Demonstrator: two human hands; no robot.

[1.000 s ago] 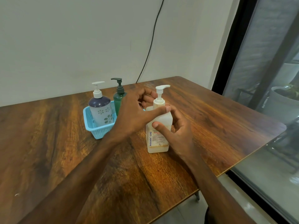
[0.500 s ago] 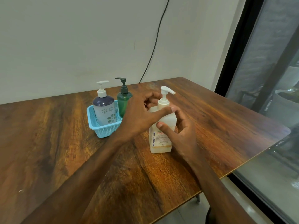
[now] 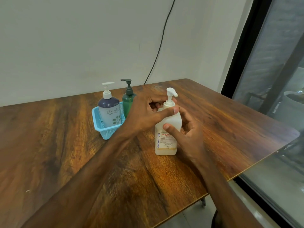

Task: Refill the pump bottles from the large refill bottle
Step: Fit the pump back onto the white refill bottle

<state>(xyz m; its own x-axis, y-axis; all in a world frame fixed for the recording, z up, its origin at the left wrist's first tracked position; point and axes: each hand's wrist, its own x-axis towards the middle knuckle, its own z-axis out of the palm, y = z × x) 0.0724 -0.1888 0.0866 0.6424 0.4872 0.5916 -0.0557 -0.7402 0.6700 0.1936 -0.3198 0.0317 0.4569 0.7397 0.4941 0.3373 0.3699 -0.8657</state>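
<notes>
Head view: your left hand (image 3: 144,112) grips pump collar (image 3: 169,104) of refill bottle (image 3: 165,140), your right hand (image 3: 189,134) clasps its body

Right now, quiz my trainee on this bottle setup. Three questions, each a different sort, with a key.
1. True or false: the green pump bottle stands in the blue basket.
2. Which bottle do both hands grip? A) the white square bottle B) the navy-topped bottle
3. Fill in: the left hand grips the bottle at its ____; the right hand steadies the body.

Key: 1 true; 2 A; 3 pump collar
</notes>
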